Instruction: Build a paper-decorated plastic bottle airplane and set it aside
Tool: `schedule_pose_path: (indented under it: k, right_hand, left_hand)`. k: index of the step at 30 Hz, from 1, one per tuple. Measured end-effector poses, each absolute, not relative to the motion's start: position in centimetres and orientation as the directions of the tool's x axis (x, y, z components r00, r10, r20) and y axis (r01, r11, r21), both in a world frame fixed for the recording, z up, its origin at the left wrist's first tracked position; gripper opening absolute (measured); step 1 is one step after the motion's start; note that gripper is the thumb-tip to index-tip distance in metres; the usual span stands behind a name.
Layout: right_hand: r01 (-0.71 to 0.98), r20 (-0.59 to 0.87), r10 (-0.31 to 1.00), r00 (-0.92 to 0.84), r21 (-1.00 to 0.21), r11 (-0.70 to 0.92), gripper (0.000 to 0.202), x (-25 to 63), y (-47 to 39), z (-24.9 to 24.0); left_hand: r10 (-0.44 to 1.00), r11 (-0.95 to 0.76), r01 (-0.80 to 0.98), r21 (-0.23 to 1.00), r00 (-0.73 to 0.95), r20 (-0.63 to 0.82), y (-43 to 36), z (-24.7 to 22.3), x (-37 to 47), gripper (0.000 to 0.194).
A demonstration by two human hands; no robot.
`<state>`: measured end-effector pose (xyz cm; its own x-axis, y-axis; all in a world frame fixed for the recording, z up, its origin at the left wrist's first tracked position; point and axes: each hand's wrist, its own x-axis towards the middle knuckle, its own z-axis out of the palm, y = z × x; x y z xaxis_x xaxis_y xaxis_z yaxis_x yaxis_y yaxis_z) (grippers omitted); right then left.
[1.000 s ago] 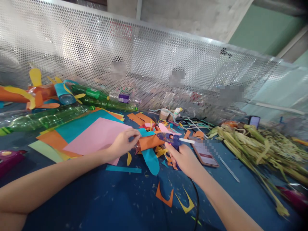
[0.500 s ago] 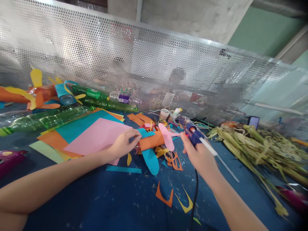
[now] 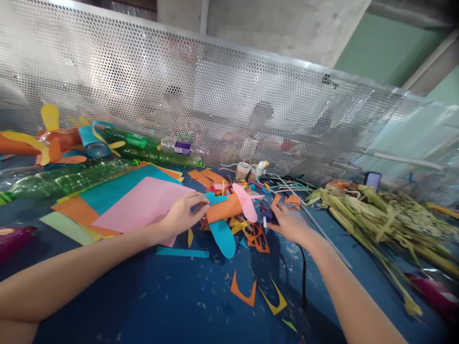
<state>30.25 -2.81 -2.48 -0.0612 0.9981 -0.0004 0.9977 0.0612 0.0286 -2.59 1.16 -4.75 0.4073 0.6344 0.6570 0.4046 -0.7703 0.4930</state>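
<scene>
My left hand (image 3: 184, 214) is closed on the near end of a toy plane (image 3: 225, 208), an orange paper-wrapped body with blue wings and a pink tail. The plane is held just above the paper scraps. To its right my right hand (image 3: 287, 222) is beside a dark blue glue gun (image 3: 266, 212), thumb and fingers spread around it; part of the gun is hidden behind the fingers. A black cord runs down from there. Left of the plane lies a stack of coloured sheets with a pink sheet (image 3: 143, 203) on top.
Green plastic bottles (image 3: 71, 179) and finished paper planes (image 3: 59, 141) lie at the left. Dried husks (image 3: 380, 224) and a phone (image 3: 373, 180) are at the right. Cut scraps (image 3: 244, 289) dot the blue table (image 3: 172, 306). A perforated metal screen (image 3: 222, 91) stands behind, with people beyond it.
The glue gun has turned and come down toward the table, its glue stick now pointing at me. My right hand's fingers have spread. My left hand and the plane have barely moved.
</scene>
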Motion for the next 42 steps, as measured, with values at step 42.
schedule_pose_path:
  k: [42]
  right_hand:
    - [0.916,0.27,0.896,-0.354,0.293,0.274,0.048,18.9,-6.2,-2.2]
  left_hand:
    - [0.347,-0.911,0.389,0.135,0.548,0.761,0.2,-5.0,-2.5,0.017]
